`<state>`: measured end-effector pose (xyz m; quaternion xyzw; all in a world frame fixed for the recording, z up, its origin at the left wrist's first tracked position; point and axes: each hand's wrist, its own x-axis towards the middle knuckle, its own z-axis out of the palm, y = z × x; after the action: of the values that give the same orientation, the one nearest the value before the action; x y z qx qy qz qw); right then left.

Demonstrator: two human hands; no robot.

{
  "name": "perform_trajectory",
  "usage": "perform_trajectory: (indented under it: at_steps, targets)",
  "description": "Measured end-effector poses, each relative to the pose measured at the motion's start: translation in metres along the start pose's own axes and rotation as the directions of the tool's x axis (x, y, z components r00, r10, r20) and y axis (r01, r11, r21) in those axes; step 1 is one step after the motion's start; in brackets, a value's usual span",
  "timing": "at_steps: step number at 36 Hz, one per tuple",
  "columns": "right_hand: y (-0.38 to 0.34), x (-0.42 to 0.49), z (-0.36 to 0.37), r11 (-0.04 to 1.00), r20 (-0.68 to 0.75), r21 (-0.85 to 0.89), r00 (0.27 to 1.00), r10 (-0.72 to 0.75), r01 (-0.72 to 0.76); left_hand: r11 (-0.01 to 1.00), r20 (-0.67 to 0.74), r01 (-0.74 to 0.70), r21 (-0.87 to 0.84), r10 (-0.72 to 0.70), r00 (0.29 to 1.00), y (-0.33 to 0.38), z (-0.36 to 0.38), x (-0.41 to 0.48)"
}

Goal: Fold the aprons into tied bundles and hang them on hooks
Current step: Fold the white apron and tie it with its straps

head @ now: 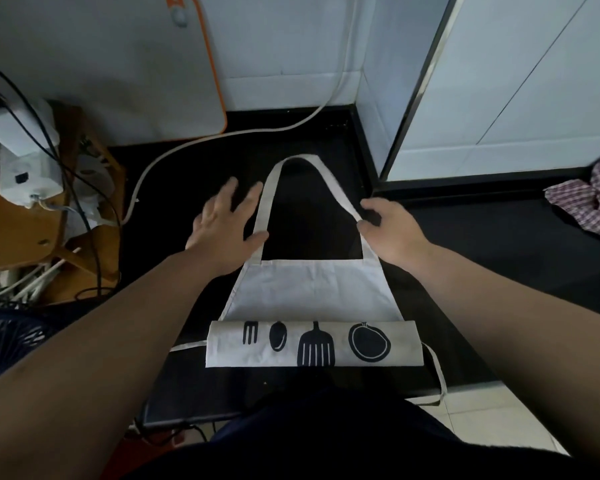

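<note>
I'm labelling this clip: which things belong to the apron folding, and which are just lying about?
In the job: apron, neck strap, waist ties, left hand touching the strap, right hand pinching it.
Lying about: plaid cloth, white cable, fan, orange-edged board.

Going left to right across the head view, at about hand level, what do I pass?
From the left: white appliance → left hand → neck strap → right hand → checked cloth.
</note>
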<state>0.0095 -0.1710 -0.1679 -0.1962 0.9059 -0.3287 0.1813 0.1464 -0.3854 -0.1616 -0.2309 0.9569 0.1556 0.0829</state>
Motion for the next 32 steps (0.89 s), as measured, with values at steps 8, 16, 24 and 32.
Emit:
perform_trajectory:
  at_steps: [8, 16, 24, 32]
  targets:
    - [0.028, -0.039, 0.033, 0.993, 0.19, -0.118, 0.982, -0.005, 0.028, 0.981, 0.046, -0.066, -0.182, 0.076, 0.996, -0.015, 0.06, -0.048]
    - [0.065, -0.087, 0.049, 0.827, 0.356, -0.451, 0.918, -0.178, 0.335, 0.966, 0.063, -0.243, -0.088, 0.249, 0.967, -0.012, 0.107, -0.105]
    - [0.089, -0.119, 0.056, 0.711, 0.483, -0.53, 0.853, -0.196, 0.463, 0.923, 0.371, -0.368, 0.115, 0.304, 0.877, -0.015, 0.122, -0.123]
    - [0.077, -0.109, 0.046, 0.71, 0.459, -0.553, 0.871, -0.178, 0.436, 0.931, 0.395, -0.328, 0.16, 0.244, 0.886, -0.006, 0.104, -0.108]
